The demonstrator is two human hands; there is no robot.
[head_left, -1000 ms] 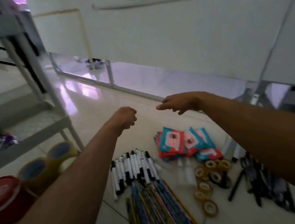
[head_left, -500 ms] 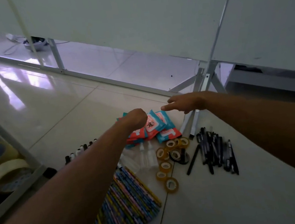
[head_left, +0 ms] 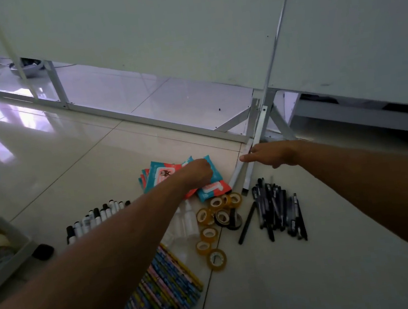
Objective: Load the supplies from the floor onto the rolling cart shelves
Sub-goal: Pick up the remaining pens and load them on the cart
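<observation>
Left hand: the fingers are curled into a loose fist with the knuckles up. It is directly over the pile of wipe packets. I cannot tell whether it touches or grips a packet.
Right hand: it is stretched forward and holds nothing. The fingers are rather straight and close together, and they point toward the left hand. The two hands are apart.
Wipe packets: teal and red, in a fanned pile on the floor. They lie partly under the left hand and stick out to its left and its near side.
Metal stand leg: white, just behind the right hand and running down under its fingertips.
Tape rolls: small and yellowish, with one black roll among them. They are scattered on the near side of the left hand, between the two forearms.
Clear bottles: two small ones, just beside the tape rolls, close to the left forearm.
Black pens: a loose heap on the near side of the right hand.
Markers: a row with white bodies, on the left of the left forearm.
Pencils: a patterned bundle, partly under the left forearm.
Cart: well to the left of the left arm. Only a grey shelf corner and a black wheel are visible.
</observation>
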